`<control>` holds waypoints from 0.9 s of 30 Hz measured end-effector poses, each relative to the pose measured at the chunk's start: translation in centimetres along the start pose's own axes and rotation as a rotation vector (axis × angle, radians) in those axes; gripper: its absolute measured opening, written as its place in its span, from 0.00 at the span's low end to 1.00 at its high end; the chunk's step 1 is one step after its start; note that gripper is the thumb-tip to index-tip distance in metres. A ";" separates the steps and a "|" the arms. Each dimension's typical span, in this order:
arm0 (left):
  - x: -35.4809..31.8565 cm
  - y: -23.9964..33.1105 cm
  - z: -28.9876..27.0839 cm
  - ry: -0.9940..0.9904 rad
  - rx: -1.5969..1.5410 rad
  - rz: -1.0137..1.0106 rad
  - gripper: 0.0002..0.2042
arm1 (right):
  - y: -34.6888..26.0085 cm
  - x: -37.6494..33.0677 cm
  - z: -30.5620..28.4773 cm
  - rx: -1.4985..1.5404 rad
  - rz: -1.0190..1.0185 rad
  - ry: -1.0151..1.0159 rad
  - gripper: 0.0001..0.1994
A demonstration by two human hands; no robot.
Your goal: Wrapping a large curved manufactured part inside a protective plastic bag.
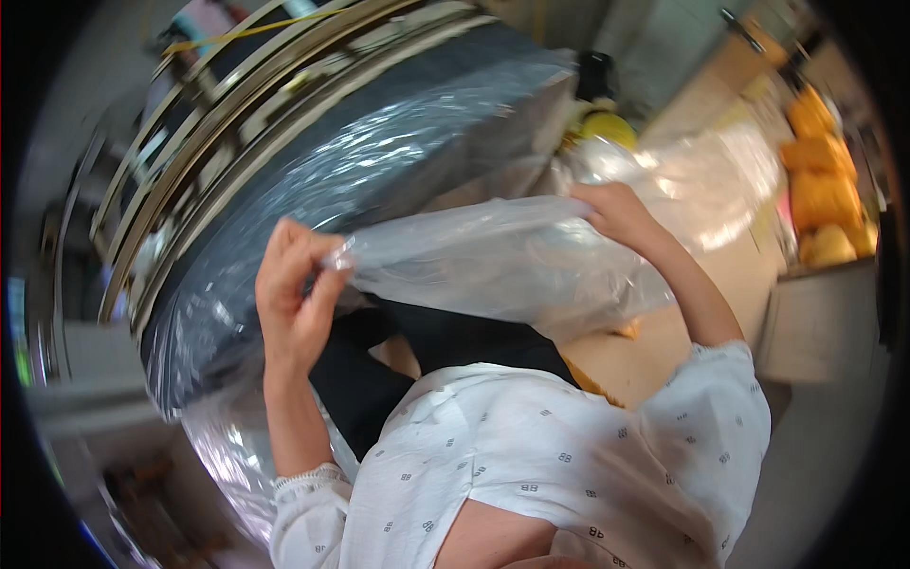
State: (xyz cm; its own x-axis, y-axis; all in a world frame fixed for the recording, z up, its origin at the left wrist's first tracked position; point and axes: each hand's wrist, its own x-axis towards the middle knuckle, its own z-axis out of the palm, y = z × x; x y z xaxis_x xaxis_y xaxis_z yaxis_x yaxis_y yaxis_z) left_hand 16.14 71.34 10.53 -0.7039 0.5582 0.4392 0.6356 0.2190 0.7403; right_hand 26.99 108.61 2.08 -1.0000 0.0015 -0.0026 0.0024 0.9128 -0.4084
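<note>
Stretched between my hands is a sheet of clear plastic film (464, 242), its upper edge pulled fairly straight. My left hand (296, 289) pinches one end of that edge between thumb and fingers. At the other end my right hand (616, 213) is closed on the film. From there the plastic hangs down in loose folds over my lap and trails away to the right. Just beyond lies a long dark grey panel or fabric stack (379, 133) with shiny clear film over it; what exactly it is I cannot tell.
Long pale rails (227, 104) run along the far side of the dark covered piece. Several orange bundles (823, 180) are piled at the right. A yellow round thing (609, 129) and a black object (595, 76) stand behind the film. Cardboard-coloured boxes (749, 47) are at the far right.
</note>
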 end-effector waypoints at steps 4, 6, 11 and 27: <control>-3.4 -9.7 -7.6 0.209 -0.108 -0.099 0.05 | -11.0 0.0 -3.4 0.804 -0.143 -0.311 0.09; -4.6 -11.4 -9.5 0.500 -0.657 -0.124 0.06 | -17.4 -0.8 -1.3 1.193 -0.093 -0.807 0.11; -10.8 -14.7 -17.7 0.861 -0.765 0.144 0.08 | -31.1 -2.1 7.9 1.872 0.012 -1.873 0.18; -21.5 -9.5 -16.8 0.784 0.573 -0.668 0.13 | -32.6 19.4 15.3 0.004 -0.954 0.011 0.24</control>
State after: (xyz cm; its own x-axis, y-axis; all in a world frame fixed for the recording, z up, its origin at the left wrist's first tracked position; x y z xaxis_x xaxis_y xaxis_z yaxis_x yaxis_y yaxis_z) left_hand 19.96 43.83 2.60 -0.8269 -0.4039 0.3913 -0.0238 0.7204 0.6931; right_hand 7.57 72.61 1.37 -0.5802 -0.7392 0.3420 -0.8144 0.5298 -0.2367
